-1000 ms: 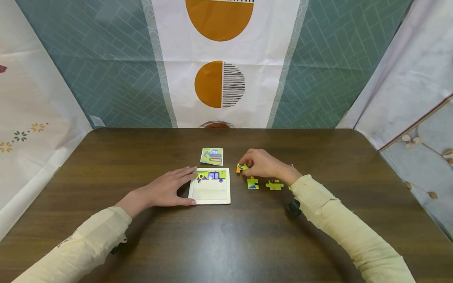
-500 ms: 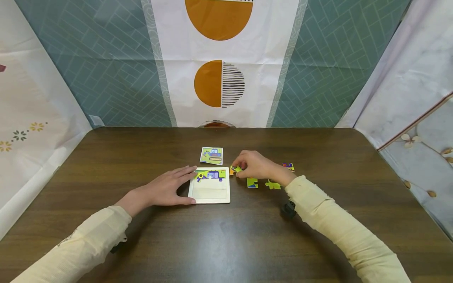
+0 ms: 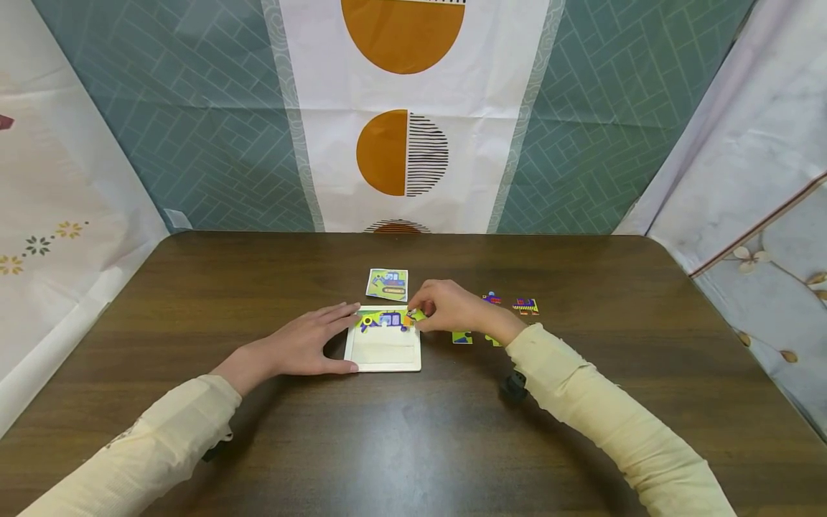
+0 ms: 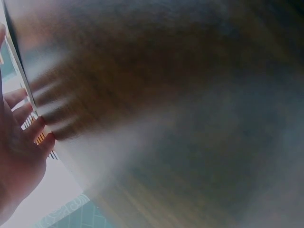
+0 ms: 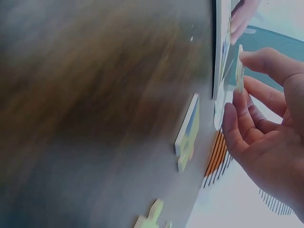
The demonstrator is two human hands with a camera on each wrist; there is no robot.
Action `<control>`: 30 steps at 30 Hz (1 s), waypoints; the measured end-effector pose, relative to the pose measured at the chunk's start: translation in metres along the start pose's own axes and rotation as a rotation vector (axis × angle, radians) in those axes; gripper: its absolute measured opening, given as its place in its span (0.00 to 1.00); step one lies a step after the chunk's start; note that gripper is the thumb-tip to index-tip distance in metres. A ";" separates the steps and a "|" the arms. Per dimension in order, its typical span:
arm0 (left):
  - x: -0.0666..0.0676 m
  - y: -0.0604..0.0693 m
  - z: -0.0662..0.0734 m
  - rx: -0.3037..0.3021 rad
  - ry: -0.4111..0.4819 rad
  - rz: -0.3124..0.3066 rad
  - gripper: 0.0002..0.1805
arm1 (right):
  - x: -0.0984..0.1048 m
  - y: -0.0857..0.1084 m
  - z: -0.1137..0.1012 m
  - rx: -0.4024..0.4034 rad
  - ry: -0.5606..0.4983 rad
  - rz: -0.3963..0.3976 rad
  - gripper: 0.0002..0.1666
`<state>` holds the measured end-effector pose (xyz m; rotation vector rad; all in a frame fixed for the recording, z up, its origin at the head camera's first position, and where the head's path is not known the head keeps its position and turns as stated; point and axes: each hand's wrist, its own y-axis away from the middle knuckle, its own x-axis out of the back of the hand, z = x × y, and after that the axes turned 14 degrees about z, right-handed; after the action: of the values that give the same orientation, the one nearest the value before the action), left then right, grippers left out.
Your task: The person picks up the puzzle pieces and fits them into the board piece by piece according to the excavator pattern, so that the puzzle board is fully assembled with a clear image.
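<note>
A white puzzle tray lies on the table, its upper part filled with joined pieces showing a purple and yellow vehicle. My left hand rests along the tray's left edge, fingers spread and fairly straight. Between thumb and fingers my right hand pinches a green and orange puzzle piece over the tray's upper right corner. The right wrist view shows that hand holding the thin piece on edge. In the left wrist view the left hand appears at the far left.
A picture card of an excavator lies behind the tray. Right of the tray are several loose pieces, among them a green and blue one and a purple and yellow one. Patterned cloth hangs behind the table.
My right hand has moved left with the piece, from beside the tray to over its upper right corner. Loose pieces formerly under the right arm now show. The left hand has stayed in place.
</note>
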<state>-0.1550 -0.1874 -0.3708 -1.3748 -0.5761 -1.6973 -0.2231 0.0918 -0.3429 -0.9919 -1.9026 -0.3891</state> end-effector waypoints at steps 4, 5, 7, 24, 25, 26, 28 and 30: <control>0.001 0.000 0.000 0.004 0.008 -0.001 0.50 | -0.005 -0.003 -0.004 0.028 0.000 -0.006 0.18; 0.001 0.000 0.000 0.005 0.010 -0.001 0.50 | -0.006 -0.004 -0.005 0.036 0.000 -0.010 0.18; 0.001 0.000 0.000 0.005 0.008 0.000 0.50 | -0.008 -0.005 -0.007 0.052 -0.003 -0.018 0.18; 0.000 -0.002 -0.001 0.021 0.019 -0.014 0.51 | -0.025 -0.018 -0.024 0.182 0.012 -0.038 0.16; 0.000 -0.002 -0.001 0.022 0.020 -0.014 0.51 | -0.026 -0.019 -0.025 0.185 0.012 -0.038 0.16; 0.000 -0.002 -0.001 0.023 0.020 -0.014 0.51 | -0.027 -0.019 -0.026 0.190 0.015 -0.041 0.16; 0.000 -0.002 -0.001 0.024 0.022 -0.014 0.51 | -0.028 -0.021 -0.028 0.200 0.016 -0.044 0.16; 0.000 -0.002 -0.001 0.027 0.027 -0.015 0.51 | -0.030 -0.022 -0.030 0.220 0.024 -0.044 0.16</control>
<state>-0.1569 -0.1869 -0.3704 -1.3300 -0.5935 -1.7110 -0.2151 0.0452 -0.3492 -0.7971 -1.9013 -0.2101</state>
